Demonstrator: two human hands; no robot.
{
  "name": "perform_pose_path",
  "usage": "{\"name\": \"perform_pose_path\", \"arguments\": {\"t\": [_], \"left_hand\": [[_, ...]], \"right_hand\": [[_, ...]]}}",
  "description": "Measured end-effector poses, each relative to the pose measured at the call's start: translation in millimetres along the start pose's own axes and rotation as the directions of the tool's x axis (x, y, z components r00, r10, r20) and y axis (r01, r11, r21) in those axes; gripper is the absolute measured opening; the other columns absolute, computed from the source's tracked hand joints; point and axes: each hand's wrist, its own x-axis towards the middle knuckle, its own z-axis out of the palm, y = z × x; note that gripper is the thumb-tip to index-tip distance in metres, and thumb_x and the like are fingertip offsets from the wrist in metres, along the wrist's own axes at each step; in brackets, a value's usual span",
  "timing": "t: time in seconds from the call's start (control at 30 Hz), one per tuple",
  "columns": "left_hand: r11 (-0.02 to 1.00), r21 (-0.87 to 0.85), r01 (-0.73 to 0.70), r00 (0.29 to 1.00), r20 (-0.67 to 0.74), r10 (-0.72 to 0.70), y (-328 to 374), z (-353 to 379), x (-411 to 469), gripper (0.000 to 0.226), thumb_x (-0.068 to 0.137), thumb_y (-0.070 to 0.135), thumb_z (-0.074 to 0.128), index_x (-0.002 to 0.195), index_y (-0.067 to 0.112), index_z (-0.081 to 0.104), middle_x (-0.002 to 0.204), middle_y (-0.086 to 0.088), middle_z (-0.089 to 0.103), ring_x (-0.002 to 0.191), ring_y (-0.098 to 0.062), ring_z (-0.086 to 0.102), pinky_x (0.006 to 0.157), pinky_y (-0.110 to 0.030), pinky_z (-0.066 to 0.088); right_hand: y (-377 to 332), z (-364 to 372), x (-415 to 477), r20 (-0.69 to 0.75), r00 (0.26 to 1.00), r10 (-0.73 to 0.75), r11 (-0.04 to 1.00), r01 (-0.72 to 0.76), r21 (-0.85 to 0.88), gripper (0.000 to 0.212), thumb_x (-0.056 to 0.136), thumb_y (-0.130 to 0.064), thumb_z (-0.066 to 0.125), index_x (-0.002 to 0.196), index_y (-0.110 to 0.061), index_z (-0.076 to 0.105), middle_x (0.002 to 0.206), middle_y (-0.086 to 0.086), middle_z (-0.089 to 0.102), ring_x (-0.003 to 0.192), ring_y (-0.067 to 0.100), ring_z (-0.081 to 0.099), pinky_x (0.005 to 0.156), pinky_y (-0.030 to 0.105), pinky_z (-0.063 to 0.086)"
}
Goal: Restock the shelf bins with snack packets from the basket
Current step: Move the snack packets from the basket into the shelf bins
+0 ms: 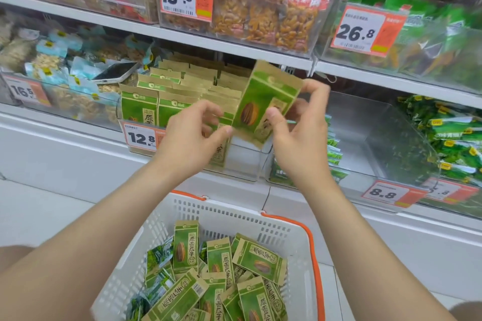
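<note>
A green and tan snack packet (263, 96) is held tilted just above the front of a clear shelf bin (245, 159). My right hand (302, 125) grips its right edge, thumb on the front face. My left hand (193, 133) pinches the packet's lower left corner. The bin holds several rows of the same packets (167, 88) standing upright on its left side. Below, a white basket (276, 232) with orange handles holds several more of these packets (255, 258) lying loose, plus small green sachets (159, 255).
A phone (114, 73) lies on packets in the bin to the left. A partly filled clear bin (370, 135) with green sachets stands to the right. Price tags hang on the bin fronts. An upper shelf with snack bins overhangs the hands.
</note>
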Motion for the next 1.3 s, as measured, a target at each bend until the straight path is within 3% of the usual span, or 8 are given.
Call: {"name": "perform_pose_path", "arguments": {"t": [0.13, 0.27, 0.47, 0.87, 1.0, 1.1, 1.17, 1.3], "left_hand": [[0.868, 0.451, -0.208, 0.955, -0.098, 0.280, -8.4, 5.8, 10.8, 0.042, 0.091, 0.030, 0.076, 0.128, 0.026, 0.057, 0.132, 0.001, 0.050, 0.124, -0.023, 0.044, 0.102, -0.043, 0.039], [0.768, 0.593, -0.241, 0.962, 0.039, 0.272, -15.6, 17.2, 17.9, 0.062, 0.097, 0.043, 0.062, 0.151, 0.026, 0.039, 0.163, -0.002, 0.033, 0.154, -0.028, 0.024, 0.116, -0.060, 0.025], [0.671, 0.703, -0.236, 0.963, 0.076, 0.259, -19.5, 27.8, 31.5, 0.061, 0.097, 0.053, 0.051, 0.146, 0.020, 0.041, 0.164, -0.010, 0.035, 0.156, -0.035, 0.022, 0.117, -0.070, 0.016], [0.640, 0.725, -0.257, 0.955, 0.089, 0.282, -23.8, 31.6, 41.3, 0.063, 0.091, 0.054, 0.054, 0.142, 0.018, 0.043, 0.155, -0.008, 0.043, 0.149, -0.033, 0.033, 0.117, -0.071, 0.015], [0.648, 0.717, -0.259, 0.954, 0.086, 0.286, -22.5, 32.6, 41.7, 0.062, 0.091, 0.052, 0.055, 0.141, 0.018, 0.044, 0.156, -0.008, 0.043, 0.149, -0.033, 0.033, 0.117, -0.071, 0.015], [0.652, 0.711, -0.261, 0.954, 0.088, 0.286, -22.4, 32.2, 41.2, 0.062, 0.091, 0.052, 0.055, 0.141, 0.019, 0.044, 0.156, -0.008, 0.043, 0.149, -0.033, 0.033, 0.117, -0.071, 0.014], [0.651, 0.711, -0.264, 0.953, 0.089, 0.289, -23.2, 31.6, 41.0, 0.062, 0.091, 0.053, 0.055, 0.142, 0.019, 0.043, 0.157, -0.007, 0.042, 0.150, -0.033, 0.032, 0.118, -0.070, 0.013], [0.651, 0.710, -0.268, 0.954, 0.100, 0.284, -23.3, 30.3, 39.4, 0.063, 0.093, 0.053, 0.054, 0.145, 0.019, 0.041, 0.159, -0.008, 0.039, 0.151, -0.032, 0.030, 0.118, -0.070, 0.012]], "right_hand": [[11.4, -0.2, 22.1, 0.024, 0.998, -0.063, 0.972, 0.067, -0.224, 0.044, 0.094, -0.007, 0.067, 0.120, -0.018, 0.034, 0.100, 0.004, 0.067, 0.082, 0.020, 0.067, 0.074, 0.046, 0.053], [20.8, -0.1, 46.5, 0.251, 0.967, -0.052, 0.890, 0.159, -0.428, 0.063, 0.086, 0.000, 0.067, 0.138, -0.027, 0.043, 0.119, -0.001, 0.067, 0.088, 0.021, 0.062, 0.086, 0.034, 0.050], [35.8, 33.8, 79.7, 0.276, 0.950, 0.143, 0.403, 0.199, -0.893, 0.017, 0.084, -0.024, 0.066, 0.097, -0.019, 0.059, 0.097, 0.011, 0.071, 0.104, 0.040, 0.058, 0.090, 0.045, 0.039], [72.6, 82.5, 160.3, 0.191, 0.873, 0.448, 0.101, 0.163, -0.981, 0.057, 0.087, -0.012, 0.068, 0.142, -0.012, 0.052, 0.141, 0.016, 0.058, 0.143, 0.039, 0.040, 0.119, 0.052, 0.020], [91.2, 97.4, 171.9, 0.130, 0.926, 0.353, 0.098, 0.101, -0.990, 0.065, 0.100, -0.011, 0.052, 0.157, -0.004, 0.024, 0.154, 0.030, 0.040, 0.141, 0.048, 0.038, 0.112, 0.055, 0.031], [86.3, 100.6, 166.2, 0.195, 0.935, 0.297, 0.054, 0.188, -0.981, 0.051, 0.100, -0.012, 0.054, 0.150, -0.007, 0.046, 0.153, 0.027, 0.040, 0.140, 0.049, 0.038, 0.113, 0.056, 0.032], [83.3, 98.3, 158.2, 0.295, 0.896, 0.332, -0.028, 0.322, -0.946, 0.040, 0.096, -0.015, 0.061, 0.136, -0.014, 0.062, 0.146, 0.019, 0.051, 0.138, 0.042, 0.041, 0.116, 0.053, 0.027], [85.9, 95.3, 138.6, 0.424, 0.705, 0.568, -0.060, 0.550, -0.833, 0.041, 0.097, -0.023, 0.058, 0.138, -0.025, 0.058, 0.146, 0.007, 0.056, 0.141, 0.033, 0.041, 0.119, 0.049, 0.020]]}}
